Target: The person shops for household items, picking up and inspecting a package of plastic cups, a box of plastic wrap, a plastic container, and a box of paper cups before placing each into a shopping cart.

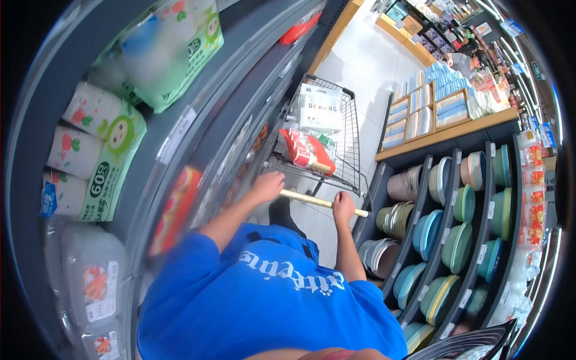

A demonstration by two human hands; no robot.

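Head view. From where I stand in the aisle, the shopping cart (pixel 358 139) is directly ahead of the person, between shelving on both sides. The left hand (pixel 268 187) is closed over the left end of the pale handle (pixel 309 199). The right hand (pixel 344 209) is clamped around the same bar in a fist, thumb side up the aisle, with a short length of bar protruding beyond it near the right-hand shelves. Both hands are bare and well apart from each other.

Contents of the cart: a white package (pixel 321 108) with dark and coloured lettering lies toward the far end of the wire basket; a red bag (pixel 306 153) lies nearer the handle, with a green-and-white item (pixel 324 142) partly visible beside it. Neither hand touches these goods.

The person wears a blue shirt (pixel 270 300) with white lettering across the front. Left side: a green pack (pixel 117 171) marked 60 is shelved above clear plastic containers (pixel 90 276), whose labels show orange food. A red pack (pixel 176 210) nearer the left arm is blurred — its print cannot be read.

Right side: angled compartments hold stacked bowls (pixel 460 246) in green, blue and cream. Past them, blue-and-white packs (pixel 451 108) fill a wooden-edged display (pixel 447 135). Another person (pixel 463 62) is visible farther off — too small to describe further.
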